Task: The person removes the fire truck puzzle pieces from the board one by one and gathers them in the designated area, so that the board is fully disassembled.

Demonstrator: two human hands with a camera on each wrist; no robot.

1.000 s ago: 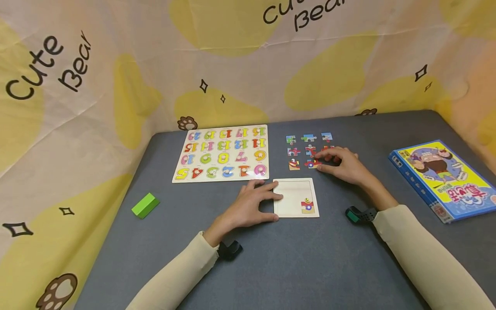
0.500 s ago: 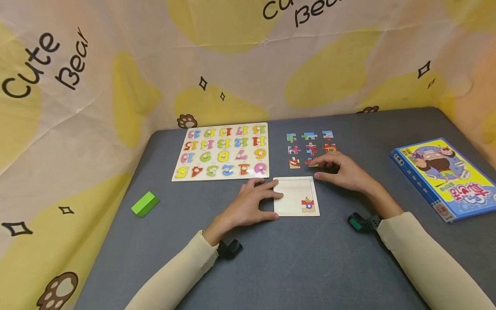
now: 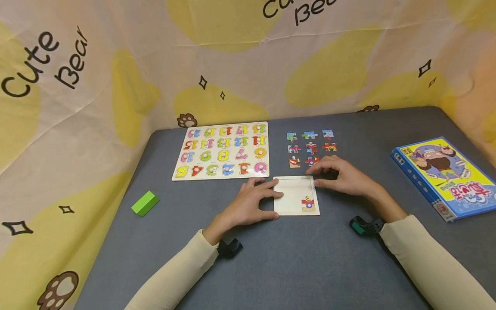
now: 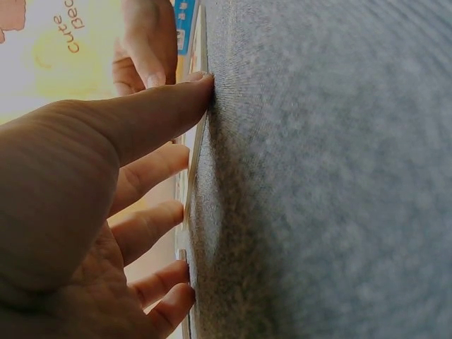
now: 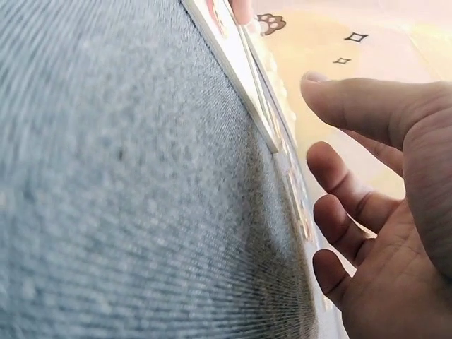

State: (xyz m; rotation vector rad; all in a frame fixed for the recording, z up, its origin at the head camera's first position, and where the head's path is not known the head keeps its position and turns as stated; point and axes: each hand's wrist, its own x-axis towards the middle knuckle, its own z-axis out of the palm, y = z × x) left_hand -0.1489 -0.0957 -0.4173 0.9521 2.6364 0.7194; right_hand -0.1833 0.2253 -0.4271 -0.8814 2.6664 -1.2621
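A shallow white puzzle tray [image 3: 292, 189] lies on the table, with a red, yellow and tan jigsaw section [image 3: 308, 204] in its near right corner. My left hand [image 3: 252, 204] rests along the tray's left side, fingers spread and fairly straight, thumb at the near corner. Over the tray's far right corner hovers my right hand [image 3: 341, 174], its fingers loosely bent. The right wrist view shows nothing between the thumb [image 5: 339, 99] and fingers. Just beyond that hand lie loose jigsaw pieces [image 3: 311, 148] in rows; the hand partly covers the nearest row.
A number board [image 3: 221, 150] with colourful numerals lies behind the left hand. A green block [image 3: 145, 203] sits at the left, and a blue and yellow box [image 3: 445, 176] at the right. Printed cloth [image 3: 232, 56] hangs behind the grey table [image 3: 271, 267].
My right hand has drawn back from the near row of loose pieces toward the tray's far right corner, uncovering pieces behind it. The left hand keeps its place on the tray.
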